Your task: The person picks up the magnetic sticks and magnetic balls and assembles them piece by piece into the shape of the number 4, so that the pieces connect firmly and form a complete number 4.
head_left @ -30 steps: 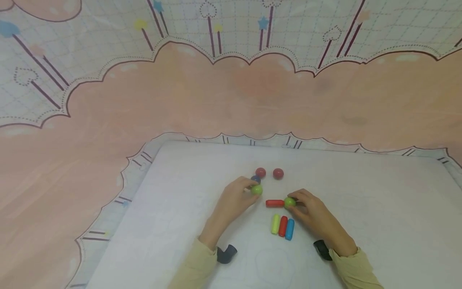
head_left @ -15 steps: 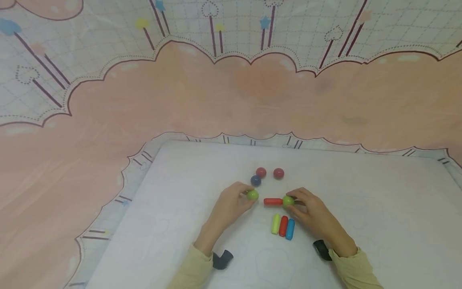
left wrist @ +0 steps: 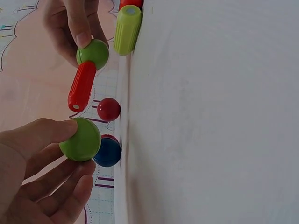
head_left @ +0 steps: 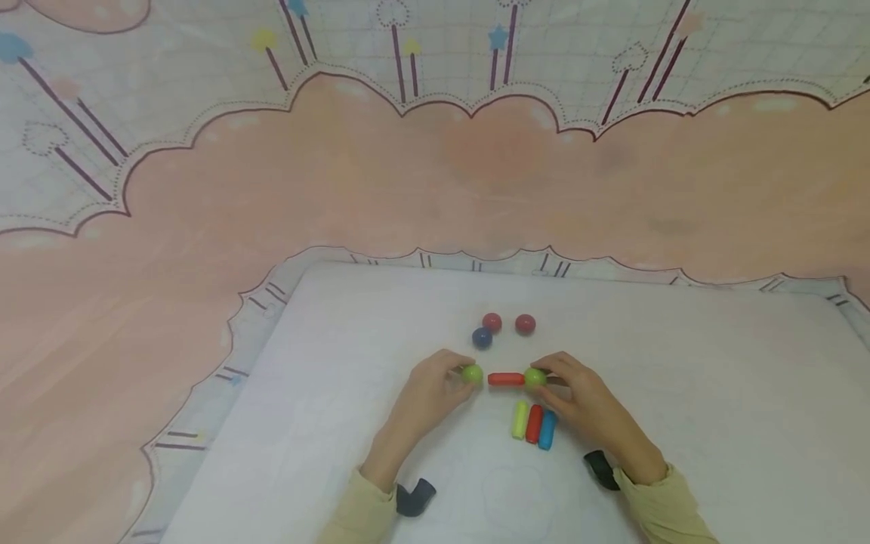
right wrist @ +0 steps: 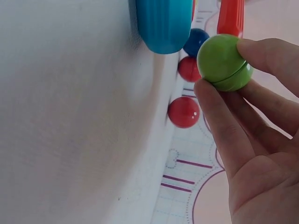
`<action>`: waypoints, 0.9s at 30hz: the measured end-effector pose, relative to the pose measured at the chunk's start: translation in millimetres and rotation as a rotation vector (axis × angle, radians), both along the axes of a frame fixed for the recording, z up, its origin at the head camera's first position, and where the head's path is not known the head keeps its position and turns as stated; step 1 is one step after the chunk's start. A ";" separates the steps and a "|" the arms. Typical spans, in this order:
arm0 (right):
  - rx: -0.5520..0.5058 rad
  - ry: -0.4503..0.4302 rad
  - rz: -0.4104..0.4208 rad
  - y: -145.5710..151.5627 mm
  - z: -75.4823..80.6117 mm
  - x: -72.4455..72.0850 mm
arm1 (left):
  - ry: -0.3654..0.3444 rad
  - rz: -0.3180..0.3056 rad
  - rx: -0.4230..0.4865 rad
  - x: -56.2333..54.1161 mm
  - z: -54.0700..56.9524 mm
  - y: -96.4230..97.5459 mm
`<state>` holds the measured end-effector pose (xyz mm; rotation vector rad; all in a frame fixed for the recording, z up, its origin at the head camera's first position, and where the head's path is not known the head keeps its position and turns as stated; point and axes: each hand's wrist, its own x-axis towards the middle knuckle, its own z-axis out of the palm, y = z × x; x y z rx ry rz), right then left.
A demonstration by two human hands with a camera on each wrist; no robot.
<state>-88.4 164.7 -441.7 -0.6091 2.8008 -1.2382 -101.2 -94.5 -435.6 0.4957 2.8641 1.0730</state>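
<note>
My left hand [head_left: 430,391] pinches a green ball [left wrist: 80,140] between thumb and fingers. Opposite it, my right hand [head_left: 578,393] grips a second green ball [right wrist: 224,61], which has a seam around it. A ridged red rod [left wrist: 82,87] is joined to that second ball and points toward the left hand's ball. A small gap shows between the rod's free end, marked by a pale spot, and the left ball [head_left: 472,374]. Both hands are above the white tabletop, with the rod level between them.
Yellow-green [head_left: 519,420], red [head_left: 534,424] and blue [head_left: 547,431] rods lie side by side nearer the person. Beyond the hands sit a blue ball [head_left: 482,338] and two red balls [head_left: 526,325]. A patterned cloth [head_left: 408,189] hangs behind the white tabletop [head_left: 714,378].
My left hand has drawn its green ball away from the blue ball, toward the person and slightly left. The right hand has shifted left with its ball and red rod, narrowing the gap.
</note>
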 end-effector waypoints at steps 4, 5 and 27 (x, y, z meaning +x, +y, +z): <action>0.003 -0.020 0.000 -2.2 -0.1 -0.2 | -0.008 -0.005 -0.013 1.7 -1.4 0.1; 0.005 -0.025 -0.001 -2.6 -0.3 -0.1 | -0.007 -0.010 -0.015 1.7 -2.2 0.2; 0.019 -0.035 -0.022 -7.7 -3.6 0.5 | 0.021 -0.013 -0.021 3.6 -3.1 -0.7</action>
